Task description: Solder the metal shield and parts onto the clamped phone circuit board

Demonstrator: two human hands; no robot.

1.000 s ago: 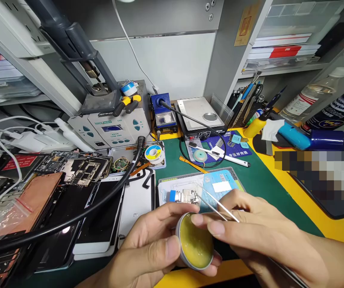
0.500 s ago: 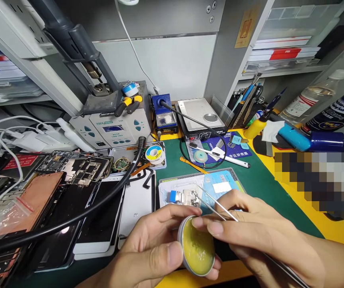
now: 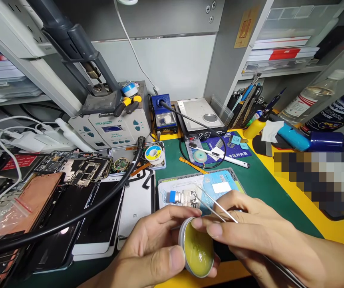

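- Gripping an open tin of yellow flux paste (image 3: 197, 249) between thumb and fingers: left hand (image 3: 150, 256), tin tilted on edge above the bench.
- Right hand (image 3: 258, 236) pinches steel tweezers (image 3: 216, 206), fingertips against the tin's rim.
- Risk: tilted tin slipping, smearing paste onto the green mat (image 3: 267, 196).
- Tweezer tips hard to place against the metal-shielded circuit board (image 3: 183, 198) in its holder (image 3: 228, 172).

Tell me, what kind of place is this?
This looks like a phone repair workshop: there's a hot-air rework station, opened phone circuit boards, and a hand-held tin of yellow soldering flux beside tweezers.
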